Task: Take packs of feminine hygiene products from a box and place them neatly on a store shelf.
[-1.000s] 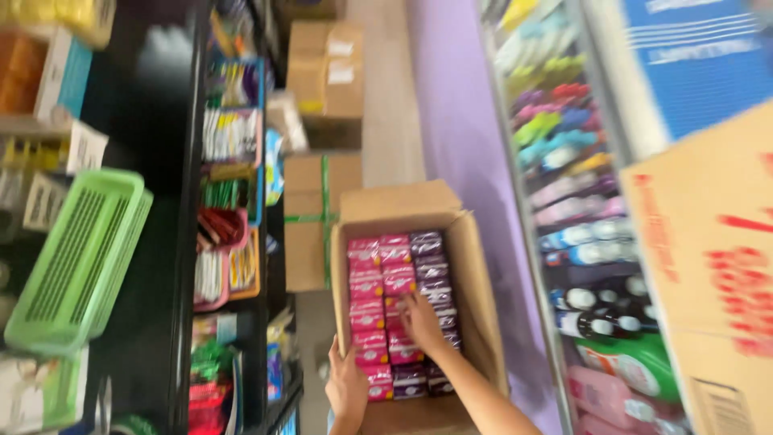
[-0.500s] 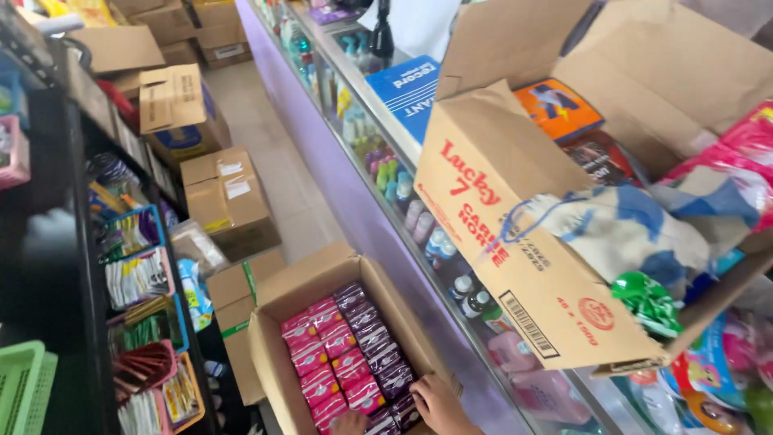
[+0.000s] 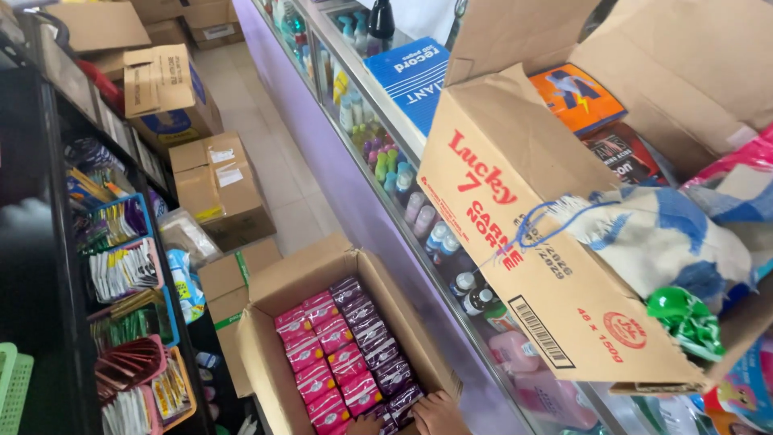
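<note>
Right hand (image 3: 439, 412) at near end of open carton (image 3: 266, 314), resting on purple packs (image 3: 378, 354); grip unclear. Left hand (image 3: 360, 424) barely visible. Best lift packs squarely, row by row.

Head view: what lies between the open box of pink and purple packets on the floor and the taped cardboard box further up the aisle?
A smaller closed carton with a green strap sits between the open box and the taped box, in the head view.

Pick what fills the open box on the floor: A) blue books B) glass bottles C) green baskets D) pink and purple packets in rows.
D: the box holds rows of pink and purple packets, with a hand at its near end.
</note>
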